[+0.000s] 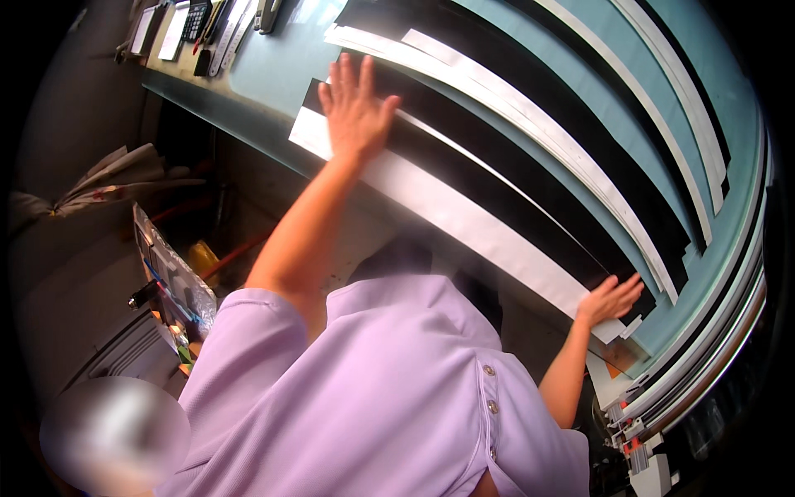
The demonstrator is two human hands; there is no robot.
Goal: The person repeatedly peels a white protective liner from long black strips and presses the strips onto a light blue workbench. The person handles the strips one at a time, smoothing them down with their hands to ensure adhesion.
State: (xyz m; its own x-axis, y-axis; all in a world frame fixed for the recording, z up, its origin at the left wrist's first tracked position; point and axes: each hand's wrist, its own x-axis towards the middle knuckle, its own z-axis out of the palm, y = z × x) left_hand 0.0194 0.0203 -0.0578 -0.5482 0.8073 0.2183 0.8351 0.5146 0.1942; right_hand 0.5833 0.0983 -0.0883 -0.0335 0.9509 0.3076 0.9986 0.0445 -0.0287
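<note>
Long strips with black and white bands lie along the near edge of a pale blue-green glass tabletop (281, 70). My left hand (358, 112) lies spread across the left end of the nearest strip, over its black band (464, 176) and its white band (464, 213). At the strip's right end my right hand (611, 300) rests with its fingers stretched out. Neither hand grips anything. Just beyond, a second black strip (505, 153) runs alongside, with a thin white line between the two. The white band's near side reaches the table's edge.
Farther back lie more strips, among them a stack of white ones (513, 93). A calculator (195, 21) and a stapler (267, 15) stand at the far left corner among small tools. Metal rails (712, 340) run along the right side. Bundled cloth (124, 178) hangs at left.
</note>
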